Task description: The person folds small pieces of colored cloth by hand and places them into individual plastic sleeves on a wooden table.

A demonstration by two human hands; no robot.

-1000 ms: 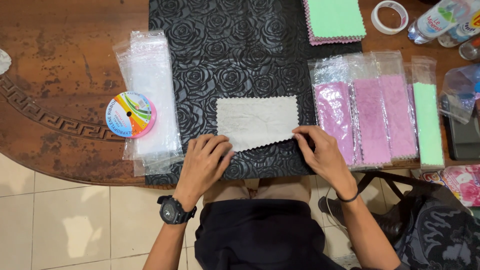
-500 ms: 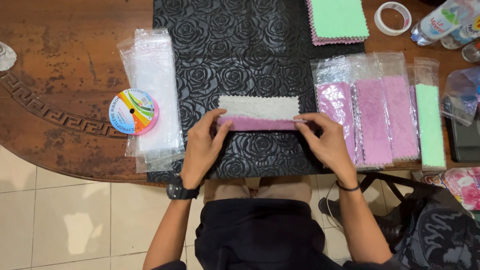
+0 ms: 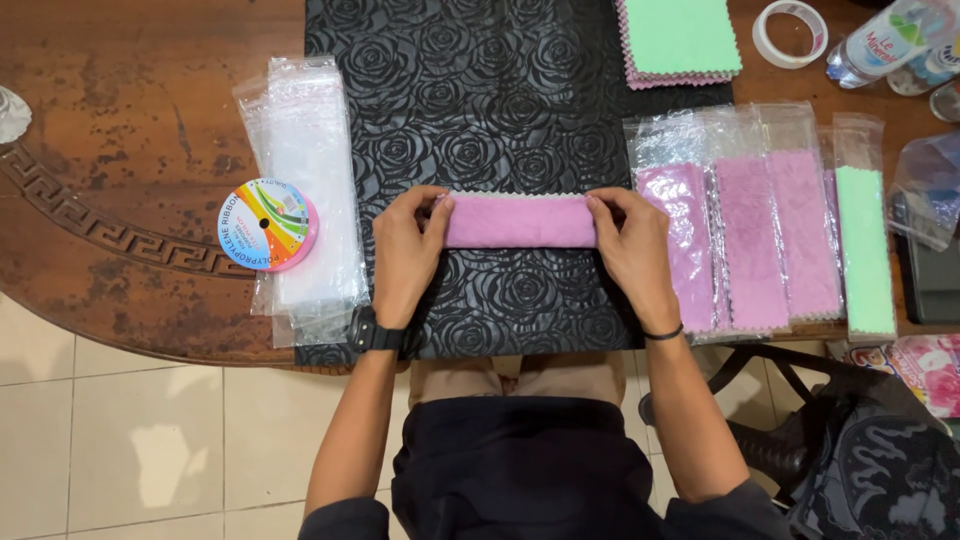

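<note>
While hands (image 3: 520,255) pinch folded pink cloth (image 3: 520,221) — bagged pink cloths (image 3: 770,240) (right).

Dark wooden table (image 3: 120,120) carrying a black rose-embossed mat (image 3: 500,90), clear plastic sleeves (image 3: 305,200), ribbon spool (image 3: 267,225), bagged cloths (image 3: 770,230), tape roll (image 3: 790,33), water bottle (image 3: 885,40).

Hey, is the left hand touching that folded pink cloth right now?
Touching. The head view shows the left hand with its fingertips pressed on the left end of the folded pink cloth, no gap between them.
</note>
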